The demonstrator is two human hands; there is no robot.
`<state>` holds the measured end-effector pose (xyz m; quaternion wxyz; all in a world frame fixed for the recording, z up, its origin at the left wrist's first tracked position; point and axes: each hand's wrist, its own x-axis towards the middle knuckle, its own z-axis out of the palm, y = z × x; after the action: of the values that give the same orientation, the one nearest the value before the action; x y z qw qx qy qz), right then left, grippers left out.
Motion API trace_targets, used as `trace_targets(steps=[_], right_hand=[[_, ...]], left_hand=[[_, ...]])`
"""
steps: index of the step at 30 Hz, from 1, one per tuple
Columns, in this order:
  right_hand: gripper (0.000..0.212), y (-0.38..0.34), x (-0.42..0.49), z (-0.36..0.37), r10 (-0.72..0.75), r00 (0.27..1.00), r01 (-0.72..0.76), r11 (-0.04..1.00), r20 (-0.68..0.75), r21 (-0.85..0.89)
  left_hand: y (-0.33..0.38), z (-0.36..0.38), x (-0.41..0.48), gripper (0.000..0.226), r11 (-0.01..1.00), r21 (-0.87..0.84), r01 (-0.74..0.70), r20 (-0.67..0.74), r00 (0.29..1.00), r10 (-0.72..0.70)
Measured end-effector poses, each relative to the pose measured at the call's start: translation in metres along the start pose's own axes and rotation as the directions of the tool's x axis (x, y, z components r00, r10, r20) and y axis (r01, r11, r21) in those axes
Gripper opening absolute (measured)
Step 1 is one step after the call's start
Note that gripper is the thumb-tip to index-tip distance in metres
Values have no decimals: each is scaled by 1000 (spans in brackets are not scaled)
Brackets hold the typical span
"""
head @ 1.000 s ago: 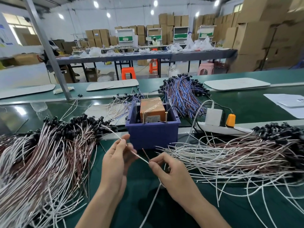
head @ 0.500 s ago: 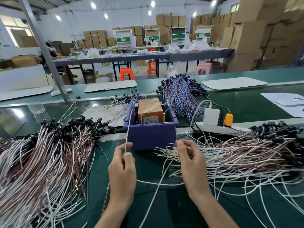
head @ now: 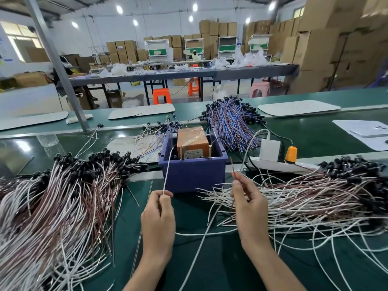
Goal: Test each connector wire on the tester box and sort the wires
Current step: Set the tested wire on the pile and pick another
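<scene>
Purple bin [head: 192, 175]: orange tester box [head: 192, 139] | left hand [head: 158, 215] pinches white wire [head: 168, 169] | right hand [head: 249, 204] pinches brown wire [head: 233, 169]

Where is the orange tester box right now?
In the head view, centre: the tester box sits inside the blue bin, left of the white power strip.

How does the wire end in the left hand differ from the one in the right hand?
Colour: the left hand pinches a white wire; the right hand a reddish-brown wire. Length: the white wire stands long above its hand, the reddish-brown wire short. Reach: the white tip enters the blue bin by the tester box; the reddish-brown tip hangs in air beside it. Both point up.
</scene>
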<state>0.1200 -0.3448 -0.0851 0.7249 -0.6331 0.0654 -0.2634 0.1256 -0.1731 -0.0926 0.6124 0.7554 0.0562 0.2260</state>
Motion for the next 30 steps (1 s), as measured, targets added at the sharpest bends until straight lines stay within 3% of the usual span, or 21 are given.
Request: trace_targets(steps=[10, 17, 30], right_hand=[[3, 3, 12, 30, -46, 996, 49, 998, -82, 33], [5, 3, 12, 39, -53, 996, 53, 999, -65, 4], [9, 1, 12, 42, -104, 995, 103, 992, -8, -80]], left_hand=[[4, -1, -2, 38, 997, -4, -71, 18, 997, 71], [0, -1, -1, 46, 995, 24, -95, 46, 994, 94], [-1, 3, -3, 34, 989, 17, -146, 70, 987, 144]])
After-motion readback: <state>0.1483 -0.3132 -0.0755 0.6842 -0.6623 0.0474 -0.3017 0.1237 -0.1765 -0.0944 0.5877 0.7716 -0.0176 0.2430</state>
